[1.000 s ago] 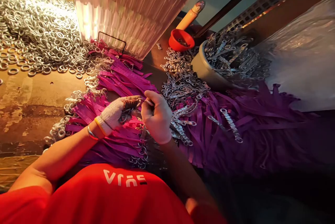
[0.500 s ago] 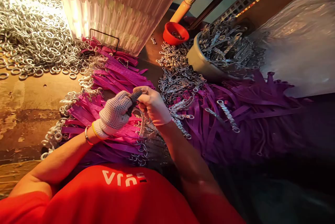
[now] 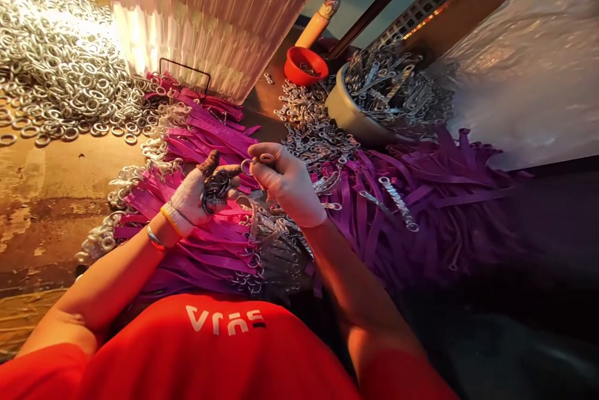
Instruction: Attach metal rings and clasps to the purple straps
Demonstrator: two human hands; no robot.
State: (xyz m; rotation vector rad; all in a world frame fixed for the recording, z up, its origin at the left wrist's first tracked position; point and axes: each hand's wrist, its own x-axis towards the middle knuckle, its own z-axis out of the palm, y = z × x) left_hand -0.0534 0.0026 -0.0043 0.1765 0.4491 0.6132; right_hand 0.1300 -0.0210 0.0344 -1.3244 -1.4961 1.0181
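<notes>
My left hand (image 3: pixel 188 199), in a dotted knit glove with darkened fingers, is turned palm up and cradles a small heap of dark metal rings (image 3: pixel 216 193). Beside its fingertips, my right hand (image 3: pixel 290 186), in a thin pale glove, is closed in a pinch on a small metal ring (image 3: pixel 248 166); another round metal piece (image 3: pixel 267 158) shows by its thumb. Both hands hover over pink straps (image 3: pixel 206 222), which have pale rings at their left ends. Silvery chain-like strips (image 3: pixel 276 231) lie under the right wrist.
A large pile of pale rings (image 3: pixel 70 69) spreads at the left. Behind the straps stands a ribbed translucent panel (image 3: pixel 210 19). Farther right are a red cup (image 3: pixel 304 72), a tub (image 3: pixel 346 107) full of metal strips, purple straps (image 3: pixel 421 200) and plastic sheeting (image 3: pixel 524 75).
My left hand has unfolded from a closed grip to palm up, showing the rings in it. The right hand has drawn slightly right and now shows a ring in its fingertips.
</notes>
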